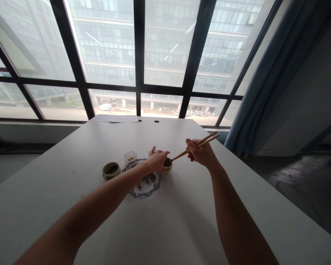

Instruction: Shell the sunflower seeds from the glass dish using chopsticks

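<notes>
My left hand (157, 162) is closed around the side of a small round bowl (169, 169), its thumb near the rim and some fingers stretched across the far side. My right hand (198, 151) grips a pair of wooden chopsticks (179, 156), slanting down to the left. Their tips meet at the bowl's right rim, with a tiny dark bit there that I cannot make out. Below my left forearm lies a clear dish with a scalloped edge (154, 190), holding small brownish pieces. My forearm and hand hide part of it.
A second round bowl (107, 173) with dark contents stands left of the dish. Behind the dish are a clear plastic cup (130, 155) with small pieces and another cup (150, 152), mostly hidden. Papers (113, 118) lie at the white table's (143, 232) far edge, before windows.
</notes>
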Demonstrator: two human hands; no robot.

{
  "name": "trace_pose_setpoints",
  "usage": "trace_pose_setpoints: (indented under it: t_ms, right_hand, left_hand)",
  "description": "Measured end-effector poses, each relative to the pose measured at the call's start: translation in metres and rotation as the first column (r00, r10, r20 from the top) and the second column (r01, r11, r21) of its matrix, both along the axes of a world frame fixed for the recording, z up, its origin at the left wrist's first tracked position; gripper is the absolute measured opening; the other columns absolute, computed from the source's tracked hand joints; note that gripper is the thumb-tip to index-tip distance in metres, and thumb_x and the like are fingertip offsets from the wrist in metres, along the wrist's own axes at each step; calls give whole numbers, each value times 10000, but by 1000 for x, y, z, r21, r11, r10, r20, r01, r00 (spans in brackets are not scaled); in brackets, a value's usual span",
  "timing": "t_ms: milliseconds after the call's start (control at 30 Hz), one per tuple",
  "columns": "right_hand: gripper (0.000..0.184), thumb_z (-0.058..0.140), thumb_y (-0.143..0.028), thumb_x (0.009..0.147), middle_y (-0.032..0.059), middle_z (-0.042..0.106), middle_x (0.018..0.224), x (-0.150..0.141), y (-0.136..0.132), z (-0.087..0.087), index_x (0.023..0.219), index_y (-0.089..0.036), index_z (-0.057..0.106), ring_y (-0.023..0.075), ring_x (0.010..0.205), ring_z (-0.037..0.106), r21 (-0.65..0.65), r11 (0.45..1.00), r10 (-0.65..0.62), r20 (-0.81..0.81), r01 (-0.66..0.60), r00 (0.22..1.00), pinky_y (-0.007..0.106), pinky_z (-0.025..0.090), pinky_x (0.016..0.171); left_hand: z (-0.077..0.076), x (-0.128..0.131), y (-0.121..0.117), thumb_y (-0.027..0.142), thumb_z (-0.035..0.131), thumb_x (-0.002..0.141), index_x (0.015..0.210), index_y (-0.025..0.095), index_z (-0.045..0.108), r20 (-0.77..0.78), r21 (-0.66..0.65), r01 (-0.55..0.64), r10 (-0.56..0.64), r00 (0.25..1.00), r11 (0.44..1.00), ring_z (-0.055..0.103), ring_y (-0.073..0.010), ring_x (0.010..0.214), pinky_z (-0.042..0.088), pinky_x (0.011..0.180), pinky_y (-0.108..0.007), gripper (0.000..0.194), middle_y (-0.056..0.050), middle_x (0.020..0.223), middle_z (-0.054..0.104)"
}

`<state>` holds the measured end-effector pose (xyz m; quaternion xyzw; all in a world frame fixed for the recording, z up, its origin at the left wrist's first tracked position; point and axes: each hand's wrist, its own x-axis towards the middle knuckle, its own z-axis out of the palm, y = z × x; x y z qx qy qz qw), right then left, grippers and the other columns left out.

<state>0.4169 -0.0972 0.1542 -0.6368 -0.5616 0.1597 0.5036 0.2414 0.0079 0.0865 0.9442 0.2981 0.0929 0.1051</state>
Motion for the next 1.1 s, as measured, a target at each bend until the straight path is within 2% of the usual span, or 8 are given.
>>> trace_pose_setpoints:
  t_ms: [200,400,600,733,900,1100]
  right_hand:
    - [492,612,-601,874,27,586,451,3,-1,1,653,-161,607,115,337,525,-22,1000,14,2,-14,1000,193,390,323]
    - [501,617,-615,870,23,580,456,1,3,-6,649,-166,600,123,350,538,-75,992,103,-10,-103,995,202,409,333]
    - [541,634,-653,849,39,609,493,1,8,-14,615,-168,585,127,393,571,-94,981,182,98,-173,979,204,434,368]
    - [565,630,-691,835,36,612,494,2,8,-14,629,-166,599,124,385,563,-61,987,155,90,-150,984,206,430,363]
    - [603,602,-737,824,33,602,478,0,7,-13,628,-168,610,130,383,561,-38,992,127,91,-124,988,214,431,361]
    - [648,505,-770,864,36,594,478,-7,3,-3,645,-169,611,122,375,540,183,983,-41,92,23,995,220,416,371]
  left_hand:
    - [-5,0,0,433,823,645,1381,197,461,100,21,20,-23,995,1000,563,-346,1265,72,1217,-600,853,-110,1162,721]
    - [-7,-2,-7,407,839,645,1371,223,458,113,71,71,-79,990,995,579,-338,1242,97,1214,-595,840,-94,1195,718]
    - [-5,-4,-11,384,831,667,1373,198,465,100,74,50,-58,993,996,584,-335,1238,120,1219,-577,816,-109,1201,707]
    - [-7,-4,-11,393,769,722,1371,186,470,89,73,37,-44,995,997,592,-340,1229,131,1217,-588,743,-124,1206,701]
    - [-8,-3,-6,412,726,736,1370,175,478,86,72,44,-50,995,996,580,-339,1260,65,1230,-581,722,-138,1194,707]
    - [-7,-7,3,457,718,762,1372,190,475,58,42,55,-58,997,998,526,-327,1337,-12,1224,-598,709,-134,1280,681]
